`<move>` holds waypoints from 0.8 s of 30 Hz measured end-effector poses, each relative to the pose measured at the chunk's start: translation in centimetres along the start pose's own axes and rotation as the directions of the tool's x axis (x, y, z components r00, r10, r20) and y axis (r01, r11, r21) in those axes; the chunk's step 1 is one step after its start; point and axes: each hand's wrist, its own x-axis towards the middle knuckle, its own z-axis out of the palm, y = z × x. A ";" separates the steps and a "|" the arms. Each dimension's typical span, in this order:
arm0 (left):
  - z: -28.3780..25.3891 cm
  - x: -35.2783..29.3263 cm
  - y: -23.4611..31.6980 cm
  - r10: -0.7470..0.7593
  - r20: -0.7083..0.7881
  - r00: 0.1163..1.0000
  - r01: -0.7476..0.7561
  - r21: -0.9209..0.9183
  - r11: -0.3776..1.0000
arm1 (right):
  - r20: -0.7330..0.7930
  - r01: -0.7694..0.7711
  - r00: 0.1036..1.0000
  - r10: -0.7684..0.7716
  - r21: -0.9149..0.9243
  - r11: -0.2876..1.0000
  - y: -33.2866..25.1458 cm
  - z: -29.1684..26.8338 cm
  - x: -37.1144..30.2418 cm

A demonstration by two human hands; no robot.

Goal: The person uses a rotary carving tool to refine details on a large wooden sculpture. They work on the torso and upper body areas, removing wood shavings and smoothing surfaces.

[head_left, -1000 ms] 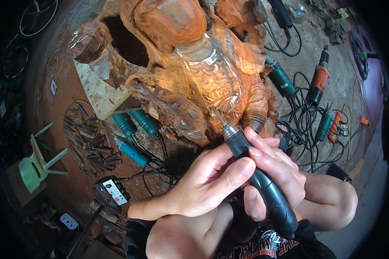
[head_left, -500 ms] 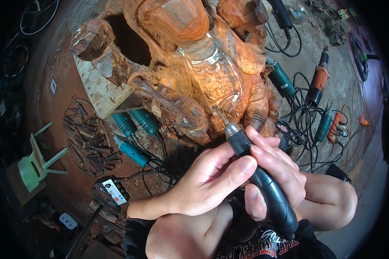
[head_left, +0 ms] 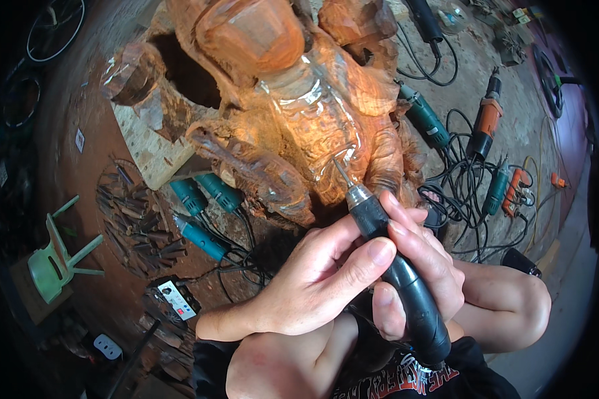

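Note:
Both my hands hold a black handheld rotary carving tool that points up and away from me, with a thin metal bit at its far end. My left hand closes on its front part, thumb lying along the top. My right hand wraps the body from the right, with a fingertip curled round the near side. A large reddish-brown wood carving with glossy, wet-looking patches lies ahead. The bit's tip is at the carving's lower middle; whether it touches the wood I cannot tell.
Green power tools lie left of the carving beside a pile of carving bits. To the right are an orange-and-black tool, another green tool and tangled cables. A control box and a pale green chair stand left.
The carving sits slightly further left in view, and the bit's tip lies further right on it. Both hands keep the same hold on the tool.

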 end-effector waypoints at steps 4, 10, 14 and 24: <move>1.0 0.7 1.1 -0.002 0.056 0.998 -0.013 0.264 0.964 | -0.018 -0.029 0.999 0.029 0.041 0.999 -0.7 -1.7 -0.5; 2.7 2.3 0.7 -0.062 -0.053 0.997 0.065 0.072 0.995 | -0.040 -0.098 0.994 0.105 0.158 0.983 0.5 -3.1 0.6; 3.1 2.8 0.7 -0.125 -0.072 0.990 0.120 -0.073 0.990 | 0.008 -0.139 0.990 0.143 0.271 0.953 1.4 -3.6 1.4; 3.5 2.6 0.0 -0.043 -0.130 0.991 0.039 -0.035 0.999 | 0.050 -0.177 0.984 0.171 0.214 0.961 1.3 -3.8 2.0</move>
